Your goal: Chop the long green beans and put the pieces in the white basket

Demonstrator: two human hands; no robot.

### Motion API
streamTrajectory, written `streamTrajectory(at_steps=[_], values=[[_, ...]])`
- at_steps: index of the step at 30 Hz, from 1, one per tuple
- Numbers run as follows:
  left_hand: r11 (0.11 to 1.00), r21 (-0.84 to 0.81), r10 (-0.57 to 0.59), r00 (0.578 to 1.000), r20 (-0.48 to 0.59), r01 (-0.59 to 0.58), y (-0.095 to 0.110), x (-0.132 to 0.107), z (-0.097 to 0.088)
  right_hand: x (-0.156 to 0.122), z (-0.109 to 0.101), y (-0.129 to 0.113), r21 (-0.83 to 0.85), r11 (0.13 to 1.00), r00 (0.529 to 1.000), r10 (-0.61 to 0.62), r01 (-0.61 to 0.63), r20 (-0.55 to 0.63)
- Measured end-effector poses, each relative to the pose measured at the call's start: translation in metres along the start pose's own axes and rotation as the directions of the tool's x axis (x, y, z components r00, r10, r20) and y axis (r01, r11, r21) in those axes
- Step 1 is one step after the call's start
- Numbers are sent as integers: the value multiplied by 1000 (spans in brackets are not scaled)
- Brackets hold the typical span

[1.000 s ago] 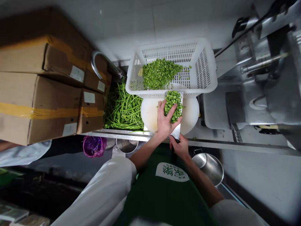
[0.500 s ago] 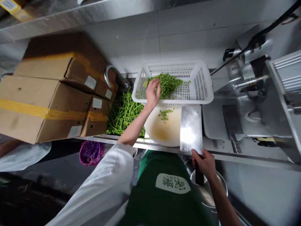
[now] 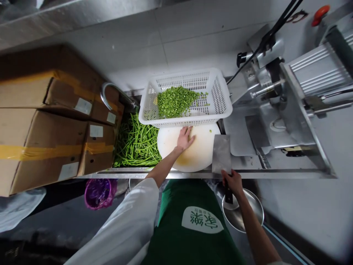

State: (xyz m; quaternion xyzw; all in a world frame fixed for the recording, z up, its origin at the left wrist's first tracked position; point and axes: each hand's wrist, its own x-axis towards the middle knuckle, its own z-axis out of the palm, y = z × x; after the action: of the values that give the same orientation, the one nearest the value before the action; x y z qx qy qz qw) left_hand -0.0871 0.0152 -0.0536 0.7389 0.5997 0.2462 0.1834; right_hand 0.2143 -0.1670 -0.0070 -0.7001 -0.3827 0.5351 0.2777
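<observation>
My left hand (image 3: 185, 140) lies palm down on the round white cutting board (image 3: 204, 154), fingers spread, near the board's far edge. My right hand (image 3: 233, 182) is closed around the black handle of a cleaver (image 3: 221, 152). Its wide blade is at the right side of the board, by the counter edge. Behind the board stands a white plastic basket (image 3: 226, 106) with a heap of chopped green beans (image 3: 176, 101) in its left half. One small green piece is on the board at the upper right. Long whole green beans (image 3: 139, 141) fill the space left of the board.
Taped cardboard boxes (image 3: 49, 136) are stacked on the left beside a curved faucet (image 3: 116, 94). To the right are a metal slicing machine (image 3: 298, 95) and another cleaver (image 3: 256, 134). Below the counter are a purple-lined bin (image 3: 99, 193) and a steel bowl (image 3: 255, 209).
My left hand has moved from the basket down onto the board. The small pile of chopped bits there is gone from view. The cleaver stays in my right hand; the view has shifted right.
</observation>
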Motion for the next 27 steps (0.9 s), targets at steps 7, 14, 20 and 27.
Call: streamTrajectory(at_steps=[7, 14, 20, 27], values=[[995, 92, 30, 996, 86, -38, 30, 8, 20, 17, 1, 0, 43, 999, 999, -30, 28, 36], [965, 183, -192, 981, 17, 186, 63, 26, 47, 26, 1, -15, 31, 1000, 999, -2, 1, 40], [925, 223, -301, 952, -57, 307, 76, 31, 59, 37, -1, -9, 54, 999, 998, -8, 5, 67], [964, 223, -162, 984, 75, 142, 74, 14, 42, 46, 1, -1, 69, 997, 997, -24, 19, 74]])
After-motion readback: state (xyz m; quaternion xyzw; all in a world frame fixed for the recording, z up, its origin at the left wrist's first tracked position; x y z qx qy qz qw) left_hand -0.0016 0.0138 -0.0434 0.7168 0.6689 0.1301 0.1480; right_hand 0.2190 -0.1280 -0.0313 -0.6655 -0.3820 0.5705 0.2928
